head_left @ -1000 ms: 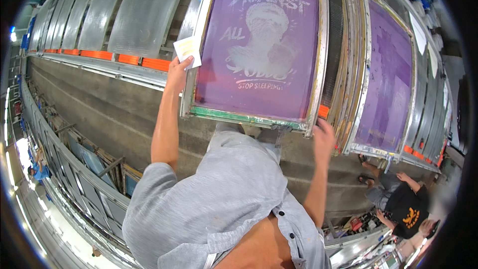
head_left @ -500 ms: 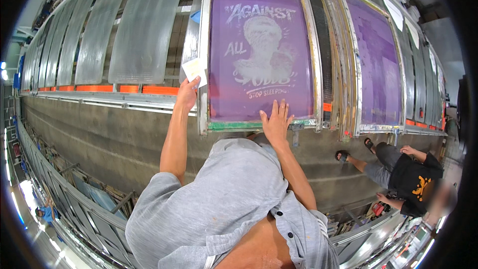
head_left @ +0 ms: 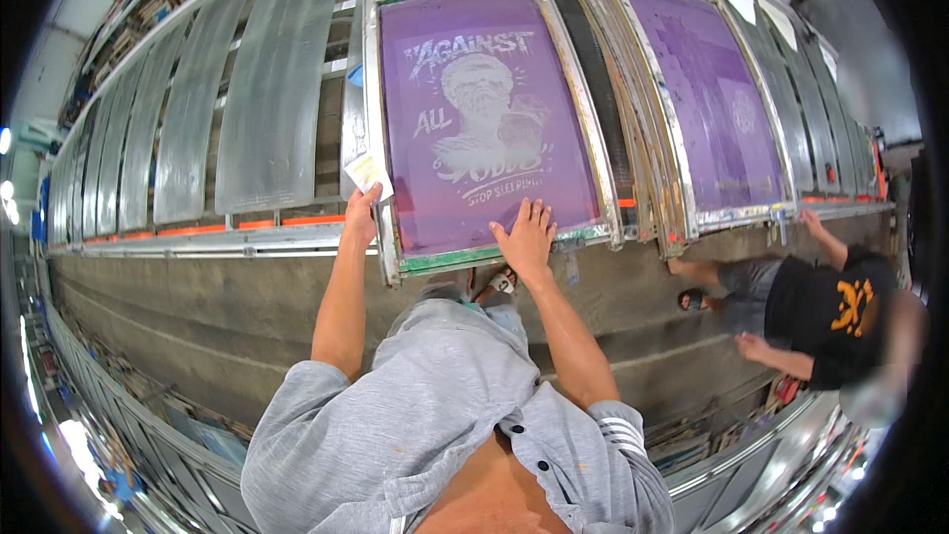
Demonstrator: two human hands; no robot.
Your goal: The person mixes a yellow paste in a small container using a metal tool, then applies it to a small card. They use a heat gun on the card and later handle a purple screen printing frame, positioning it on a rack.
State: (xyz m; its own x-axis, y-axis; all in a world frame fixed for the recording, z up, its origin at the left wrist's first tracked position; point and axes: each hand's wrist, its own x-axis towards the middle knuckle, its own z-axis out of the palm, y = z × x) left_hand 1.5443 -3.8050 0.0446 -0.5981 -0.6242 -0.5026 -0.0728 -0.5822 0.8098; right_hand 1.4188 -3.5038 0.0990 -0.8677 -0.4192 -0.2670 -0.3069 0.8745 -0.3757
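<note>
A screen-printing frame (head_left: 484, 153) with purple mesh and a metal rim lies in front of me. Its mesh bears a pale stencil of a bust with lettering around it. By the frame's left edge, my left hand (head_left: 362, 218) pinches a small white paper (head_left: 367, 173), which overlaps the rim. My right hand (head_left: 527, 239) rests palm down near the lower edge of the mesh, fingers spread, holding nothing.
Long grey panels (head_left: 272, 79) line the table to the left, with an orange strip (head_left: 138, 234) along its front. More frames with purple mesh (head_left: 707, 99) stack on the right. A person in a black shirt (head_left: 820, 321) stands beside them on the concrete floor (head_left: 188, 307).
My view has shifted, so the frame sits lower and further left. Both hands keep their places on it. At right, the person has moved closer to the stacked frames, a hand at their lower edge.
</note>
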